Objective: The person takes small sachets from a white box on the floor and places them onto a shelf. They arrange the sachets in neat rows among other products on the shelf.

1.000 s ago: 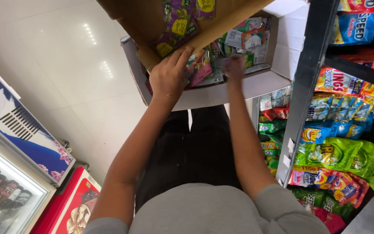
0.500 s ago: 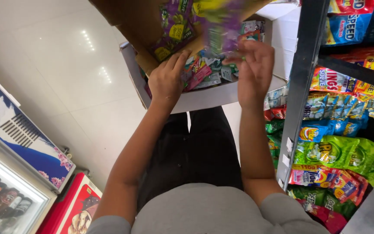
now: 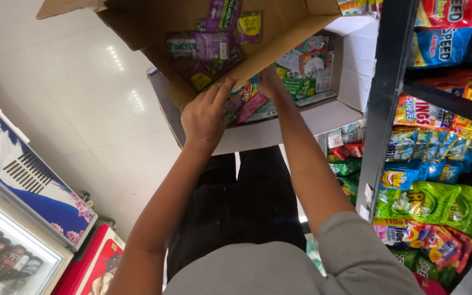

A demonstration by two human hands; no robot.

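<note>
Two hands reached into the white box (image 3: 301,117): left hand (image 3: 206,112), fingers loosely spread, touched sachets (image 3: 247,104) at twelve o'clock; right hand's (image 3: 269,82) grip was hidden under the brown flap (image 3: 279,38)

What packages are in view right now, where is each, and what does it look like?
Purple sachets: on the brown cardboard flap, flat, with yellow patches.
Mixed sachets: inside the white box, green, pink, white.
Green snack bags: right shelf rack, puffy.
Blue bags: top shelf.
Left hand: at the flap's edge.
</note>
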